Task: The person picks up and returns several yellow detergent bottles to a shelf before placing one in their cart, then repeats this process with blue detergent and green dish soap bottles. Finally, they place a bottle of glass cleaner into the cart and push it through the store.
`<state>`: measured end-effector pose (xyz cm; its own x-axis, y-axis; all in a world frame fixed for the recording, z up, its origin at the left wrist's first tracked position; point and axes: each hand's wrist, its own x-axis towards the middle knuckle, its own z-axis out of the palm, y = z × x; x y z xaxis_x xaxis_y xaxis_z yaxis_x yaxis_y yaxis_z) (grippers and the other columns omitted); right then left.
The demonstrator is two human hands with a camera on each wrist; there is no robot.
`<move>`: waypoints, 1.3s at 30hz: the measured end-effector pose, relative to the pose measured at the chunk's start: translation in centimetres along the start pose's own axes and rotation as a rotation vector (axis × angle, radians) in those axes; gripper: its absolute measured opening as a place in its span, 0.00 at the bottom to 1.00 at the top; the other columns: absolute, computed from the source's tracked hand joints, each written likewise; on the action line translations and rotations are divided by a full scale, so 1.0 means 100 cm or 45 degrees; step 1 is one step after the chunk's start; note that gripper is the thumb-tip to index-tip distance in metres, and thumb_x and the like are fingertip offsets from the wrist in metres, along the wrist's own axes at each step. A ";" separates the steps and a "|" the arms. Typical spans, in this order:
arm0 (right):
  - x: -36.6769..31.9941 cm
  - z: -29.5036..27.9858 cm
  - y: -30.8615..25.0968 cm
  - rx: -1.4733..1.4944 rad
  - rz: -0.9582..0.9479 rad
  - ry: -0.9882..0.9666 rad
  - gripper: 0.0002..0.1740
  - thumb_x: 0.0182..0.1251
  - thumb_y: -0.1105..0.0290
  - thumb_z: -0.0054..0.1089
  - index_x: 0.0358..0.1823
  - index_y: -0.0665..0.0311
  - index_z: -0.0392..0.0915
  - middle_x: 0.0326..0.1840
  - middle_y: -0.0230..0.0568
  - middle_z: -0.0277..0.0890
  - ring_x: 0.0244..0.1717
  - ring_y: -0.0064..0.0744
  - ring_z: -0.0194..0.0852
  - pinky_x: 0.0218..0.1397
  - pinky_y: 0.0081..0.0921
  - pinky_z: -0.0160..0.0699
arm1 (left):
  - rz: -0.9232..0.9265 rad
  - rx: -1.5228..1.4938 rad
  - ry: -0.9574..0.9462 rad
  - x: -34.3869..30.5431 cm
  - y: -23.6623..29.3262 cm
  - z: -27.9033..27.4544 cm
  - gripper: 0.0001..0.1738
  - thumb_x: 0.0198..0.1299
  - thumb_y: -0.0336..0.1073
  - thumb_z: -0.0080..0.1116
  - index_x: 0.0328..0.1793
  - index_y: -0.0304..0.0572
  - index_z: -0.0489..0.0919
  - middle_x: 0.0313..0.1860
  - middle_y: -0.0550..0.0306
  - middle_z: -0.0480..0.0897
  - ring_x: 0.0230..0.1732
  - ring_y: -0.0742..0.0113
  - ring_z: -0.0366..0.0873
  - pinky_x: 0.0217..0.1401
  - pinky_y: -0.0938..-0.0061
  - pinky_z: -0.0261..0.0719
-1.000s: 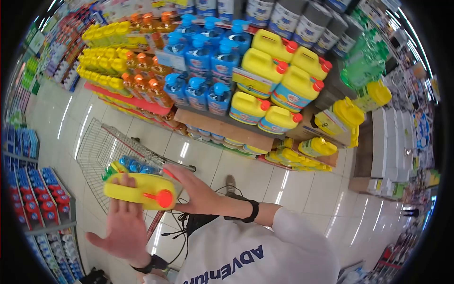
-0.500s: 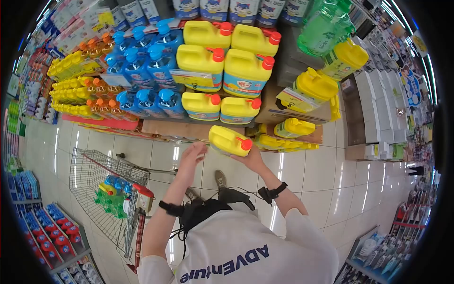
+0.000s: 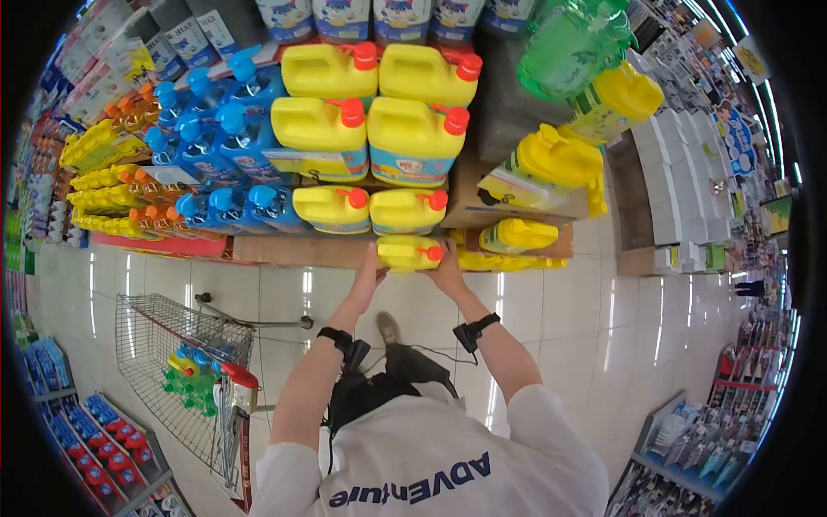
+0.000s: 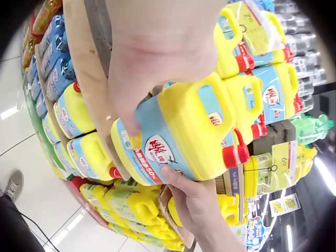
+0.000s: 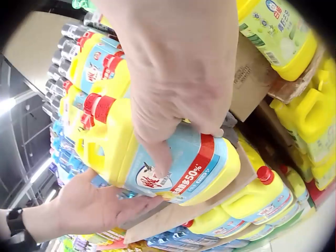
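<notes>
A yellow detergent jug (image 3: 403,253) with a red cap and blue label is held between both hands at the front edge of the stacked display. My left hand (image 3: 366,280) grips it from the left, and my right hand (image 3: 450,269) from the right. In the left wrist view the right thumb lies on the label of the jug (image 4: 173,131). From the right wrist, the left hand (image 5: 100,205) shows along the lower side of the jug (image 5: 173,168). Matching jugs (image 3: 405,211) stand right behind it on the display.
To the left stands a wire shopping cart (image 3: 164,345) carrying green bottles, blue bottles and a yellow one. Blue pump bottles (image 3: 245,207) flank the jugs on the left. Other yellow bottles (image 3: 517,234) are stacked at the right. A cardboard ledge (image 3: 297,251) edges the display.
The jug has gone from beside the cart to the display front. The left hand, apart from it half a second ago, now holds it too. The head view has shifted toward the shelves.
</notes>
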<state>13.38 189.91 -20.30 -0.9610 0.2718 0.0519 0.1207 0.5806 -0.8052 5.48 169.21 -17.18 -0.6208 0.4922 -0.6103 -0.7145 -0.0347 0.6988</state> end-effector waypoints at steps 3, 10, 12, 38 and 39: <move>0.001 -0.004 -0.005 -0.070 -0.009 0.043 0.40 0.41 0.74 0.80 0.61 0.65 0.71 0.57 0.50 0.71 0.62 0.58 0.64 0.67 0.46 0.70 | -0.018 0.045 -0.038 0.002 -0.004 0.004 0.51 0.69 0.75 0.32 0.84 0.44 0.46 0.81 0.48 0.53 0.76 0.51 0.61 0.82 0.62 0.53; 0.006 -0.012 -0.007 -0.062 -0.021 -0.085 0.41 0.42 0.75 0.79 0.61 0.66 0.70 0.58 0.50 0.71 0.64 0.57 0.63 0.67 0.45 0.70 | -0.026 0.065 0.042 -0.012 0.004 0.012 0.51 0.69 0.75 0.30 0.84 0.43 0.45 0.81 0.47 0.53 0.77 0.50 0.60 0.82 0.62 0.53; 0.006 -0.010 -0.010 -0.038 0.006 -0.046 0.41 0.42 0.75 0.79 0.61 0.66 0.69 0.59 0.51 0.71 0.64 0.57 0.64 0.66 0.45 0.70 | -0.024 0.084 0.030 -0.010 0.004 0.010 0.52 0.69 0.76 0.30 0.84 0.43 0.44 0.82 0.46 0.52 0.78 0.50 0.60 0.82 0.61 0.53; -0.065 0.168 -0.095 -0.118 -0.047 -1.123 0.22 0.58 0.66 0.70 0.53 0.65 0.79 0.46 0.47 0.84 0.46 0.42 0.84 0.52 0.35 0.82 | 0.611 -0.106 0.812 -0.462 0.160 -0.246 0.25 0.76 0.50 0.47 0.67 0.38 0.74 0.57 0.52 0.82 0.57 0.64 0.80 0.60 0.70 0.78; -0.060 0.174 -0.142 0.007 -0.093 -1.120 0.20 0.60 0.68 0.68 0.53 0.66 0.78 0.47 0.47 0.83 0.47 0.43 0.83 0.53 0.35 0.81 | 0.706 -0.149 0.825 -0.477 0.164 -0.279 0.25 0.75 0.49 0.47 0.66 0.38 0.74 0.57 0.53 0.82 0.57 0.64 0.80 0.59 0.71 0.78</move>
<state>13.08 166.64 -19.46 -0.8097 -0.4569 -0.3682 0.0523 0.5688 -0.8208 14.40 120.85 12.94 -0.9262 -0.2147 -0.3100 -0.2604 -0.2304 0.9376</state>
